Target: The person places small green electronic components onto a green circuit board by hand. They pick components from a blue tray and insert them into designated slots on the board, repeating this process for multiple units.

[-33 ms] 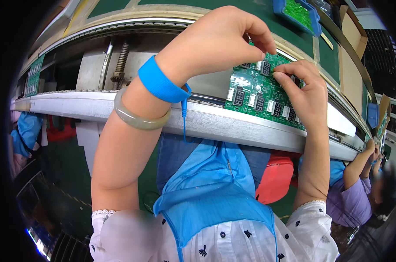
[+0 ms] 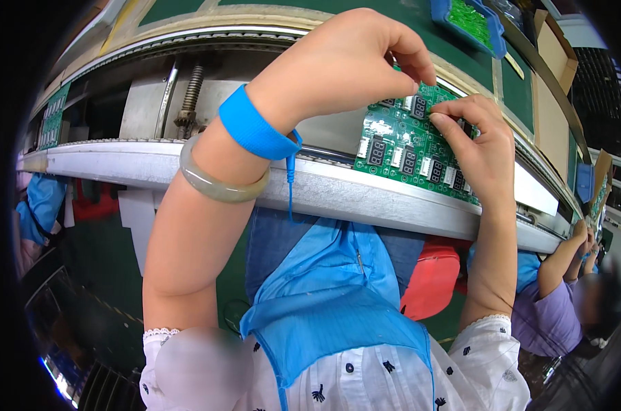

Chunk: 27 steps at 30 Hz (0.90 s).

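Worked over green circuit board (image 2: 384,127) with left hand (image 2: 355,60) and right hand (image 2: 483,138), fingers bent, grasp impossible to tell — apparently making adjustments near digit displays (image 2: 377,151) — and likely required precise fingertip alignment next.

Figure-of-eight digit segments show on the small black rectangular display modules (image 2: 377,151), which stand on the flat, glossy green circuit board (image 2: 414,133) at two o'clock from the view's centre. The board's pale surface print is too small to read, and no wording is legible.

Silver-railed conveyor (image 2: 112,164), green circuit board (image 2: 384,127) atop, second board (image 2: 51,122) far left
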Each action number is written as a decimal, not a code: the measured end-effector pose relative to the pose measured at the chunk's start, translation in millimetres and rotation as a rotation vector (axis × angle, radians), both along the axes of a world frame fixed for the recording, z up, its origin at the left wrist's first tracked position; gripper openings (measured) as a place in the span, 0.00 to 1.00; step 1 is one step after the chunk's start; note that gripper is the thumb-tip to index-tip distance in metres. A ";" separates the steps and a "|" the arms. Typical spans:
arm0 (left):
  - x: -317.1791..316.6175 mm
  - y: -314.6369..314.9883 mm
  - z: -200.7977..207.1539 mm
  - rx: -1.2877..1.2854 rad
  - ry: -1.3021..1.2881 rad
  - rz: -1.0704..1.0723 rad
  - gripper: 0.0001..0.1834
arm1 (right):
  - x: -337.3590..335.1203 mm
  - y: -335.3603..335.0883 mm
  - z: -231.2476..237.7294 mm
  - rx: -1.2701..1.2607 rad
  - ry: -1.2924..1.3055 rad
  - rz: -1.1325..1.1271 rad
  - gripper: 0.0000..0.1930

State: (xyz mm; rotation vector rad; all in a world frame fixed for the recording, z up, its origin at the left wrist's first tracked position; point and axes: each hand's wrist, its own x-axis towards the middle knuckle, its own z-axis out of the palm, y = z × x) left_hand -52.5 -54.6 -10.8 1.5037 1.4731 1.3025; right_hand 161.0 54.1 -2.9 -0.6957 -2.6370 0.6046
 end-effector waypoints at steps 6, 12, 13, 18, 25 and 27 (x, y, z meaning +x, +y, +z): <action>4.5 -3.9 26.0 -0.233 -0.081 0.028 0.12 | -0.6 -1.9 -0.9 0.088 -0.016 0.005 0.06; 2.7 -8.1 31.4 -0.186 -0.074 0.006 0.11 | -3.5 -5.1 0.9 0.189 -0.042 0.017 0.06; 2.9 -9.8 29.7 -0.146 -0.072 0.009 0.11 | -3.8 -5.3 0.9 0.208 -0.038 0.030 0.06; 3.8 -7.4 32.0 -0.206 -0.085 0.023 0.11 | -3.9 -6.3 1.7 0.209 -0.032 0.044 0.05; 3.8 -11.6 23.6 -0.117 -0.028 0.015 0.11 | -0.2 -1.7 0.1 0.090 0.041 0.029 0.06; 5.0 -5.3 26.9 -0.218 -0.070 0.026 0.11 | 1.6 1.3 -1.3 0.043 0.099 0.013 0.06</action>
